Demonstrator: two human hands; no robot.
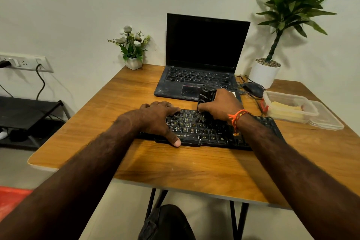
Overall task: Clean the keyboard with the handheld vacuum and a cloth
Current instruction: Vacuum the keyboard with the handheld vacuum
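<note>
— Which part of the job are you on?

— The vacuuming, I'd say. My right hand (220,103) is wrapped round the black handheld vacuum (206,95), nozzle down on the middle keys of the keyboard (196,126). My left hand (157,117) lies flat and open over the keyboard's left end, fingers spread on the keys, thumb at the near edge, holding nothing, just pinning it down.

— And next?

— Probably drawing the nozzle along the rows towards my right, where the keys beyond my wrist look untouched. It calls for light pressure so the keycaps don't catch, and my left hand will have to shift when I come to the keys beneath it. The cloth comes after; I can't see one for certain.

— What's around you?

— A wooden table (175,165) with dark metal legs, against a pale wall. Beyond my hands sits an open laptop (204,58), screen dark, its palm rest smudged. Past my left hand there's a small pot of white flowers (132,46). Off to my right, a mouse (253,87) with its cable, a clear plastic box (288,107) with its lid beside it, and a tall potted plant (288,15). Far out on my left, a wall socket (25,62) with a plugged lead, above a low black rack (29,111).
</note>
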